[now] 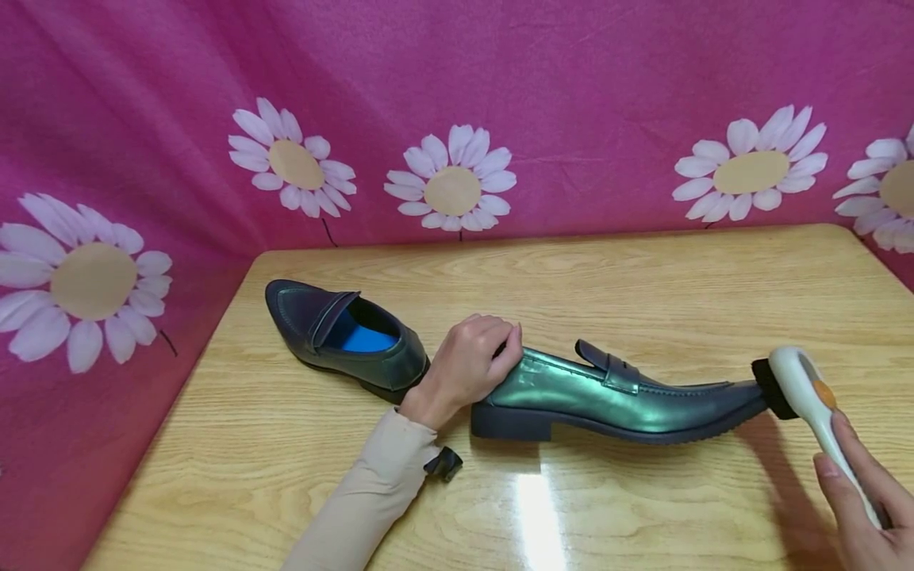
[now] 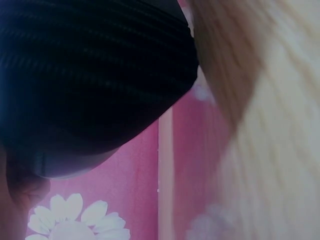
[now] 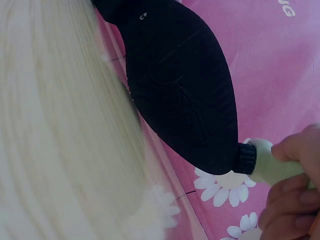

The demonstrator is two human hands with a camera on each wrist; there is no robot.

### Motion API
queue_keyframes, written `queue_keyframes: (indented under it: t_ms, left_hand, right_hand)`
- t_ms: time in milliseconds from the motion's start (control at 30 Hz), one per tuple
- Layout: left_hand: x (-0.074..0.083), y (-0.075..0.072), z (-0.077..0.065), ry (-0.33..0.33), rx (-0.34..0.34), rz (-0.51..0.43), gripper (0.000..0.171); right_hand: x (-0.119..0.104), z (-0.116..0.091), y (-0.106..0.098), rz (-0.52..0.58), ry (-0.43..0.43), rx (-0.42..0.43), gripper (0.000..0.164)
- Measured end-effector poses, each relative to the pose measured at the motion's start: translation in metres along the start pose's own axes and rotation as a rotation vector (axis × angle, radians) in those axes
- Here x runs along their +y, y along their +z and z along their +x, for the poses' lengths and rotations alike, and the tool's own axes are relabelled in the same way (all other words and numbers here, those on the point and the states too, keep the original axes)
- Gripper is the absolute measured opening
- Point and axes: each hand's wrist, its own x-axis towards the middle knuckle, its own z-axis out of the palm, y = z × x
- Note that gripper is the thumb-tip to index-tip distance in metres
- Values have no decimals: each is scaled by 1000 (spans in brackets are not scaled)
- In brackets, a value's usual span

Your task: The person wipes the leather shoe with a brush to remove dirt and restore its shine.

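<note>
Right of center in the frame, a dark shoe (image 1: 607,392) with a green sheen points its toe to the right. The left hand (image 1: 474,361) grips it at the back, its fingers curled at the rim of the heel opening. The sole faces the right wrist camera, so the toe end at least is off the table (image 1: 214,460); whether the heel touches the wood I cannot tell.

At the right edge of the frame, the right hand (image 1: 881,543) pinches the handle of a white brush (image 1: 823,428), thumb on one side and finger on the other. The black bristles (image 1: 774,390) touch the tip of the toe.

The held shoe looks moderately light, with a smooth, shiny upper that may be slippery and a firmer sole and block heel. The upper probably gives a little under pressure, so the stiff back is likely the better hold, leaving the front uncovered. The brush looks light and rigid, best held along its slim handle; its bristles seem dense.

Left of center, a second shoe (image 1: 385,369) with a blue insole (image 1: 367,341) sits on the table, partly behind the left wrist. Across the upper frame hangs a pink cloth (image 1: 571,79) printed with white flowers.
</note>
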Motion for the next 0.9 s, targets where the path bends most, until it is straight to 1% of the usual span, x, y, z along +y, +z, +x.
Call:
queue_keyframes:
  t_ms: [133, 200, 300, 400, 500, 533, 633, 700, 733, 767, 867, 900]
  left_hand:
    - [0, -1, 1, 4, 5, 1, 32]
    - [1, -1, 1, 8, 27, -8, 32]
    - [2, -1, 1, 46, 95, -25, 32]
    - [4, -2, 3, 130, 201, -25, 34]
    - [6, -3, 5, 214, 313, -3, 37]
    - [7, -3, 5, 242, 349, 10, 38]
    - [9, -3, 6, 309, 414, 53, 39]
    - [11, -3, 6, 338, 423, 76, 39]
    - [11, -2, 6, 344, 418, 79, 39]
    - [12, -2, 5, 336, 401, 73, 38]
    - [12, -2, 2, 269, 327, 43, 32]
    - [12, -1, 1, 238, 300, 32, 30]
  right_hand:
    - [-3, -3, 1, 43, -36, 0, 43]
    - [-7, -5, 2, 68, -89, 0, 43]
    - [-10, -7, 4, 100, -163, 4, 42]
    - [-13, -10, 5, 81, -168, -12, 43]
    - [-16, -12, 5, 14, -139, -34, 44]
    - [-18, -13, 5, -18, -141, -33, 44]
    - [-23, -14, 5, -220, -135, -51, 43]
    - [-26, -15, 5, -332, -139, -57, 44]
    - [-28, -15, 4, -396, -133, -71, 45]
    - [-29, -15, 4, -455, -131, -92, 47]
    - [-29, -18, 4, -449, -170, -97, 46]
    - [-28, -18, 3, -480, -193, -110, 47]
